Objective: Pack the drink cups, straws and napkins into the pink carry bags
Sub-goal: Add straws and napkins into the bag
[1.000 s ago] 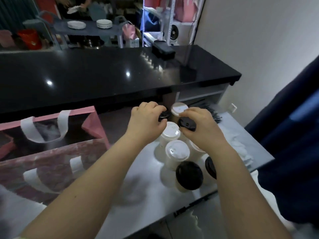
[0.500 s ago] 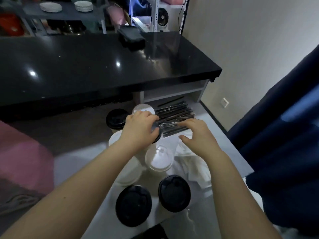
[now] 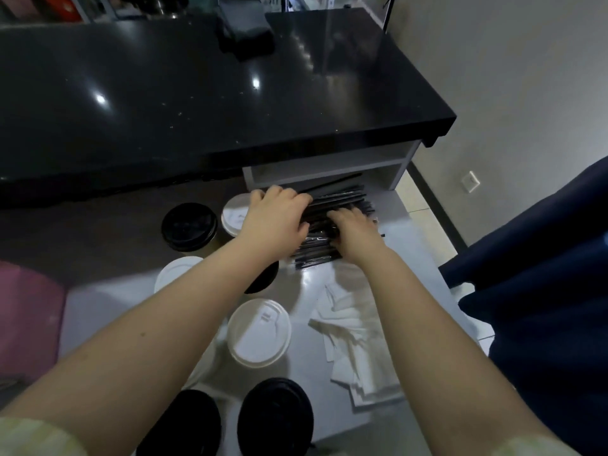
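Landing on the straws [image 3: 342, 200], both hands at once! The dark wrapped straws lie heaped on the grey table [image 3: 418, 258], right under the palms. The left hand [image 3: 276, 218] covers the heap's left end, knuckles up, fingers bent down onto it. Its fingertips are hidden, so I cannot tell whether they clasp any straws. The right hand [image 3: 353, 230] sits just beside it, fingers fairly straight and side by side, pressing on the straws.

Back from the right hand, towards the person, lies a loose pile of white napkins [image 3: 348, 337], partly under that forearm. Touching the left hand's outer edge is a white-lidded cup [image 3: 232, 213], and just past that a black-lidded cup [image 3: 189, 227]. Between the two forearms stands a second white-lidded cup [image 3: 260, 334], with a pair of black-lidded cups [image 3: 274, 416] closest to the person. Well off to the left of the hands, a blurred pink carry bag [image 3: 26, 320] meets the frame edge. Beyond the fingers rises the glossy black counter [image 3: 197, 93].
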{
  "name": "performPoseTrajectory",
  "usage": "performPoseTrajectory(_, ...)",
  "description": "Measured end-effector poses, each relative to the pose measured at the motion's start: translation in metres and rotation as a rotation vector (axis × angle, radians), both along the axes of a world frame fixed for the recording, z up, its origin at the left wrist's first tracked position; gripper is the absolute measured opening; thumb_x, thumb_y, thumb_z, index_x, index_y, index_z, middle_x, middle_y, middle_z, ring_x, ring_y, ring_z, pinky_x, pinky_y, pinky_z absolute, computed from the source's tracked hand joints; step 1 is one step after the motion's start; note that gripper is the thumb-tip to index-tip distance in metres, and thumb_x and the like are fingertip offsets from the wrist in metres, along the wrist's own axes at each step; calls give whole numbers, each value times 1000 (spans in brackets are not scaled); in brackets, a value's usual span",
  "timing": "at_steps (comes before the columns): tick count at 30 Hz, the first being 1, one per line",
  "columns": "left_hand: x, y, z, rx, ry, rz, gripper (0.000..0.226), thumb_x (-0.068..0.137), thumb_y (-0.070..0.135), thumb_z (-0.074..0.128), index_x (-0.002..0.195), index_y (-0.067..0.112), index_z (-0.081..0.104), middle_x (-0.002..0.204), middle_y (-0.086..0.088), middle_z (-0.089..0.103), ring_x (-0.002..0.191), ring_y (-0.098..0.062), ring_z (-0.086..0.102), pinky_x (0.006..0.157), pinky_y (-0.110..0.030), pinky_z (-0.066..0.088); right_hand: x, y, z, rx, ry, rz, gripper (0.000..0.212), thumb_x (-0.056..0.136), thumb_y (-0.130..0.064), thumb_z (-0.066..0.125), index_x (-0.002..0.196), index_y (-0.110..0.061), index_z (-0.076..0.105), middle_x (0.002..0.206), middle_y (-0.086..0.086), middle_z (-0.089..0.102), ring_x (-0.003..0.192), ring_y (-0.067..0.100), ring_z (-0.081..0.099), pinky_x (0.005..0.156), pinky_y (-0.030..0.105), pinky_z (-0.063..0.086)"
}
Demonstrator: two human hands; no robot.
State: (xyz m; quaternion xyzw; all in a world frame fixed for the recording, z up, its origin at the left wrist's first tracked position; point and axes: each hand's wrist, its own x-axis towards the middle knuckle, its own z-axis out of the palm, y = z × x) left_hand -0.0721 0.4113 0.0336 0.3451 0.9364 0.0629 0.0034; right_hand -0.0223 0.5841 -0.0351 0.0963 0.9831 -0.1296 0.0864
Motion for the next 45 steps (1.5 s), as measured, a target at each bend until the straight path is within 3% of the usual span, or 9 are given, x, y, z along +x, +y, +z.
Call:
performPoseTrajectory(3,5,5,-5,6,28,-12,49,88,37,56,136,27,49,127,1,57,121,-25,46,98,-45,30,-4,0,-15,39,-90,38,59,90,-24,62,144,-28,40,143,1,44,135,31,33,117,51,16)
performPoseTrajectory(6,8,4,-9,27,41,-17,51,87,35,57,137,27,49,129,3,57,122,-24,44,98,-44,29,-3,1,-25,38,2,29,52,91,-27,62,140,-27,48,135,1,50,126,30,40,114,47,20)
performPoseTrajectory(11,5,1,-15,46,24,0,50,88,33,56,137,27,49,128,3,57,123,-23,44,101,-44,29,-4,3,-32,-82,161,70,30,91,-16,61,120,-13,65,116,9,58,106,32,48,92,37,38)
performPoseTrajectory(18,12,-7,-18,45,17,3,41,89,34,54,130,28,57,129,3,56,123,-23,44,104,-47,24,4,4,-21,-3,261,66,22,93,-27,57,110,-17,66,104,7,65,98,32,55,81,38,39)
performPoseTrajectory(26,17,-27,-14,82,15,65,38,89,32,56,127,28,60,130,3,57,122,-23,47,105,-48,25,2,9,-9,60,296,83,15,94,-15,55,97,-10,70,86,13,67,83,35,60,69,35,34)
performPoseTrajectory(30,28,-32,-10,118,96,124,31,87,28,58,117,24,66,124,-2,60,115,-26,51,97,-46,25,5,7,-1,79,298,51,12,94,-8,54,101,-12,64,89,10,63,82,34,57,68,32,27)
performPoseTrajectory(35,31,-47,2,203,176,207,29,85,28,62,113,23,67,119,1,62,112,-24,53,97,-46,30,9,-1,22,8,332,1,15,103,-24,42,94,-13,47,87,6,55,71,27,44,57,35,29)
performPoseTrajectory(39,29,-70,18,214,212,256,29,86,30,61,113,25,66,116,2,64,108,-25,54,95,-43,29,12,-26,56,11,366,86,21,104,-31,38,87,-20,34,78,-2,44,66,24,41,48,33,18)
performPoseTrajectory(45,40,-121,33,225,269,282,27,84,32,58,108,24,67,106,2,65,101,-25,56,89,-41,29,8,-88,105,46,358,252,12,100,-24,43,93,-22,33,88,-2,47,77,27,46,55,36,25)
